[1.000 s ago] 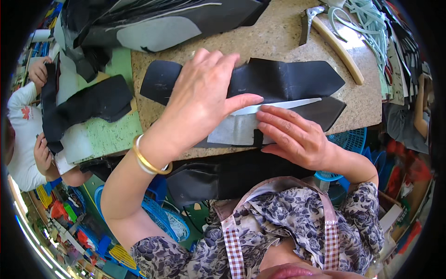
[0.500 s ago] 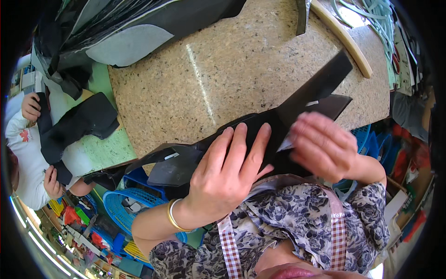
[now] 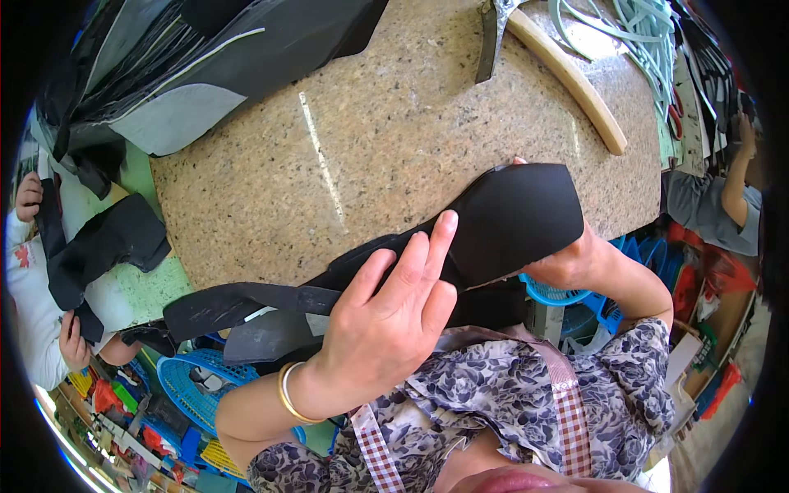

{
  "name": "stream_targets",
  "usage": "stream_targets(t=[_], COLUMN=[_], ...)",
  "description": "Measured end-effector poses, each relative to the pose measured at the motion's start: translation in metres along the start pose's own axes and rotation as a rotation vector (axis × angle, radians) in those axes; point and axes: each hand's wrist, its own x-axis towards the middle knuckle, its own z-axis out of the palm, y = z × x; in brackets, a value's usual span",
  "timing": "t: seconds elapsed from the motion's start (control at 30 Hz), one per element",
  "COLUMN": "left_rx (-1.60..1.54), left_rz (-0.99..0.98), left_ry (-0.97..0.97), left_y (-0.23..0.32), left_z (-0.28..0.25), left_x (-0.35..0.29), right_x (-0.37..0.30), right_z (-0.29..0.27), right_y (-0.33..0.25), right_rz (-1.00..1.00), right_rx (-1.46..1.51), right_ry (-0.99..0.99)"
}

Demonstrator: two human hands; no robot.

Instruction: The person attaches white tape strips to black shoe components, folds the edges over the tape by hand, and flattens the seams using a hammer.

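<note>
A long, stitched black leather piece lies along the table's near edge, its right end a smooth, wide flap lifted and turned up. My right hand grips that flap from behind; most of its fingers are hidden, with one fingertip showing above the upper edge. My left hand rests on the middle of the leather piece, fingers stretched out and pressing on it. Its left end, a narrow strip with a grey-backed part, extends past my left wrist.
Stacked black leather pieces lie far left on the stone tabletop. A wooden-handled hammer and pale green strips are far right. Blue baskets stand below. At left, a co-worker's hand holds black leather.
My right hand has gone from above the piece to behind its right end, which is now turned up with its smooth face showing. My left hand stays on the piece.
</note>
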Motion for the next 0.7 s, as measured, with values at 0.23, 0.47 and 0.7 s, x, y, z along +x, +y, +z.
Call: stream_targets(t=[0.23,0.47,0.7], left_rx=[0.106,-0.057,0.181], left_rz=[0.047,-0.005,-0.048], left_ry=[-0.112,-0.163,0.120], left_y=[0.012,0.004,-0.023], left_z=[-0.003,-0.024,-0.034], left_x=[0.019,0.010,-0.057], right_x=[0.008,-0.001,0.076], right_z=[-0.029,-0.002,0.017], right_y=[0.023,-0.027,-0.074], right_rz=[0.269,0.247,0.042], right_rx=[-0.201,-0.192,0.316], right_ry=[0.088,-0.089,0.072])
